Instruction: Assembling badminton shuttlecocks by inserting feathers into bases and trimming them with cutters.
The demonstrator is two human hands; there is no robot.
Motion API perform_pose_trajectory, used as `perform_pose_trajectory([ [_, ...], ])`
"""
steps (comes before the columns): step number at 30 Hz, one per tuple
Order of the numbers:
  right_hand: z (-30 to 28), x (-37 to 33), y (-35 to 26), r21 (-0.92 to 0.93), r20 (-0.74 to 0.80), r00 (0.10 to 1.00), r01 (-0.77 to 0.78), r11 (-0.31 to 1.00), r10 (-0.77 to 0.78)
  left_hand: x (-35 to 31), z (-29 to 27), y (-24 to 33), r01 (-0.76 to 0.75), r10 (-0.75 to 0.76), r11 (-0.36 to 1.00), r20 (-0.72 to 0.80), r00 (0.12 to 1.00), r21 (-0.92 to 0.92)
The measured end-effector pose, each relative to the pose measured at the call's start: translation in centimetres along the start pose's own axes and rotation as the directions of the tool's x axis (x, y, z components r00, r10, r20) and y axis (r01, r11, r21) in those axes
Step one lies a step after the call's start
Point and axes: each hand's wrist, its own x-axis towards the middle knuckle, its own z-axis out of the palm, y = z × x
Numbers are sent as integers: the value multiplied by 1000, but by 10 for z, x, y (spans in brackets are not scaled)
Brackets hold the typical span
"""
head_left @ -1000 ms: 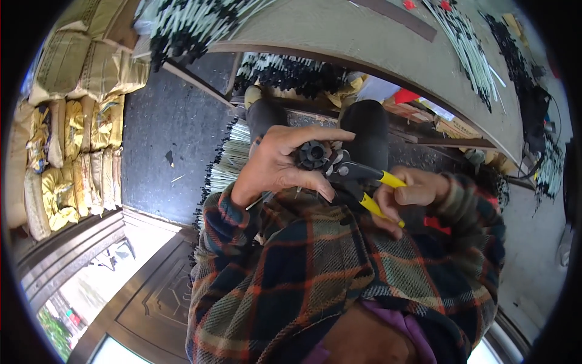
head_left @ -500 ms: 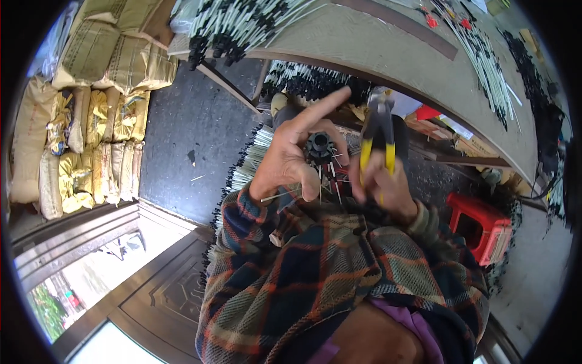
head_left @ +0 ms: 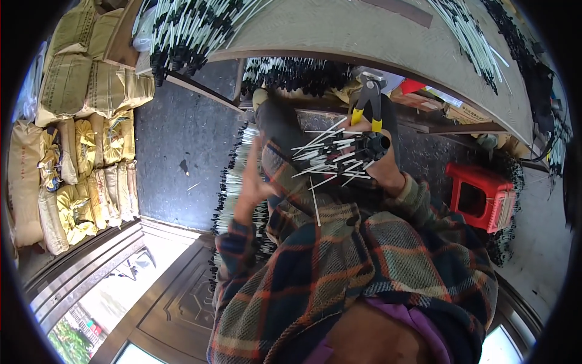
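My right hand (head_left: 388, 171) grips pliers (head_left: 368, 97) with yellow handles, jaws pointing away from me. Against the same hand lies a black round hub (head_left: 379, 144) with many thin white sticks (head_left: 330, 159) fanning out to the left over my lap. It seems held together with the pliers, though the fingers are partly hidden behind it. My left hand (head_left: 250, 191), slightly blurred, is empty with thumb and fingers apart. It is beside a long stack of white sticks with black ends (head_left: 237, 176) on the floor to my left. One loose stick (head_left: 315, 203) rests on my jacket.
A grey worktable (head_left: 315, 33) crosses ahead, bearing bundles of white sticks with black ends (head_left: 194, 27). More bundles (head_left: 297, 76) lie beneath it. Stacked tan sacks (head_left: 66, 91) stand at far left. A red plastic stool (head_left: 482, 197) is at right. A wooden door (head_left: 176, 297) is at lower left.
The black hub with its sticks has passed from beside my left hand to my right hand and turned sideways. My left hand has moved left and down, away from it. The pliers remain in my right hand.
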Motion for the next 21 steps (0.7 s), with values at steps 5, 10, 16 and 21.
perform_pose_trajectory([
  [5,18,2,-1,-72,13,999,54,996,-53,19,24,65,-177,177,984,-20,984,14],
  [10,61,3,-10,-207,17,997,-67,976,72,35,24,135,-327,148,851,-410,900,-411],
  [16,58,8,-18,-395,238,948,295,870,-213,30,1,141,-321,177,844,-343,922,-429],
  [21,25,20,-64,-797,356,892,445,409,-278,31,-5,146,-194,90,898,-267,959,-395],
])
